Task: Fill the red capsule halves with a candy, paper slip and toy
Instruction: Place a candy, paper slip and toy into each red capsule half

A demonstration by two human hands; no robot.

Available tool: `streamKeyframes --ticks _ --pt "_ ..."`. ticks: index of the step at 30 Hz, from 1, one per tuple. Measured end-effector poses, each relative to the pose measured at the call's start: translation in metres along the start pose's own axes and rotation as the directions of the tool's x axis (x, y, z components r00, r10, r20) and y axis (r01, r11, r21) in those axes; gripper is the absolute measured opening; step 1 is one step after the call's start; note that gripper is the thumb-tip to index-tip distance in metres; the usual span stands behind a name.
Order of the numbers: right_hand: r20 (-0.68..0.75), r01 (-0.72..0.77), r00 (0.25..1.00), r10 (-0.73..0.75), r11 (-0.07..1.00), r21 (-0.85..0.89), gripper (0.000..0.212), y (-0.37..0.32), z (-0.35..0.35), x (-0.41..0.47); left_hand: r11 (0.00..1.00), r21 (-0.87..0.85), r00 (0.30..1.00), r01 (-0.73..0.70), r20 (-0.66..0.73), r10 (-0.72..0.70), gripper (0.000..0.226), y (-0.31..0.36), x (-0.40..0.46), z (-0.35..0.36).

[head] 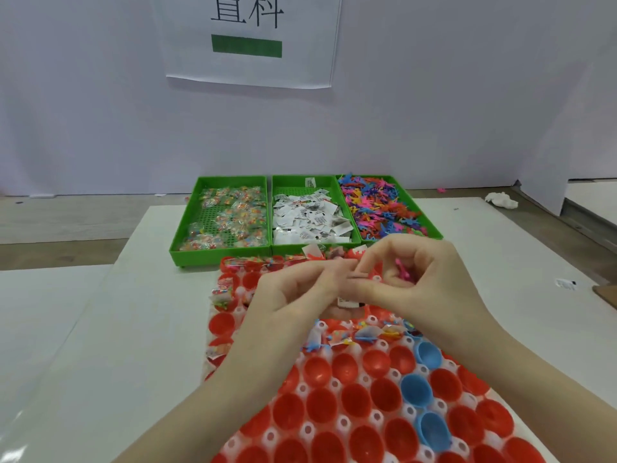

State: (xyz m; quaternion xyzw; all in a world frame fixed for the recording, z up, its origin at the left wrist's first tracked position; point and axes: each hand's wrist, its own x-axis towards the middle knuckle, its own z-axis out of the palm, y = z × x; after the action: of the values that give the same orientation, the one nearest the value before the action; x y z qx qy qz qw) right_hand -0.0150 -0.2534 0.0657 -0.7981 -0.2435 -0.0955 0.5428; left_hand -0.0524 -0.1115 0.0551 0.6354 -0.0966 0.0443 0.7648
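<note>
Nearest the person, a white holder sheet (337, 384) with rows of wells covers the near edge of the table (100, 329); most wells hold empty red capsule halves (354, 401), with three blue halves (415, 390) in a column toward the sheet's right side. One row farther in, several red halves already carry candy, paper and a toy (367, 334), and filled halves also run along the sheet's left edge and far edge.

Above the middle of the sheet both hands meet. The left hand (293, 295) has its fingers curled, fingertips pinching something small against the right hand's fingertips; a paper slip (347, 301) with black print shows just under them. The right hand (417, 279) is curled into a ring, thumb and forefinger pinched together, and a pink toy (402, 270) sits inside the curl of its fingers.

Beyond the sheet, three green trays stand side by side, touching: the left tray (180, 228) holds wrapped candies (230, 218), the middle tray (290, 183) paper slips, the right tray (430, 222) coloured toys (377, 208). A crumpled white tissue (500, 199) lies near the table's far right corner, and a printed sign (247, 38) hangs on the wall behind
</note>
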Motion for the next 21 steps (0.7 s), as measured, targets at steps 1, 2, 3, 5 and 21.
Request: streamKeyframes --ticks 1,2,3,5,21 --pt "-0.007 0.013 1.000 -0.013 0.999 -0.038 0.022 0.000 -0.002 -0.005 1.000 0.008 1.000 0.004 -0.003 -0.004 0.032 0.000 -0.004 0.002" --pt "-0.016 0.023 1.000 -0.025 0.997 -0.070 0.023 -0.001 -0.003 -0.009 1.000 0.009 1.000 0.011 -0.007 -0.011 0.029 0.000 -0.007 0.004" --pt "-0.022 0.028 0.999 -0.030 0.996 -0.089 0.025 -0.002 -0.004 -0.013 1.000 -0.005 1.000 0.025 -0.006 -0.025 0.025 0.000 -0.010 0.006" --pt "-0.029 0.020 0.999 -0.023 0.994 -0.103 0.030 -0.004 -0.007 -0.021 0.996 -0.048 0.997 0.079 0.007 -0.079 0.022 0.001 -0.014 0.009" --pt "-0.002 -0.093 0.995 0.100 0.935 0.341 0.037 -0.026 -0.019 -0.054 1.000 -0.010 0.991 -0.005 -0.137 0.004 0.017 0.002 -0.027 0.024"
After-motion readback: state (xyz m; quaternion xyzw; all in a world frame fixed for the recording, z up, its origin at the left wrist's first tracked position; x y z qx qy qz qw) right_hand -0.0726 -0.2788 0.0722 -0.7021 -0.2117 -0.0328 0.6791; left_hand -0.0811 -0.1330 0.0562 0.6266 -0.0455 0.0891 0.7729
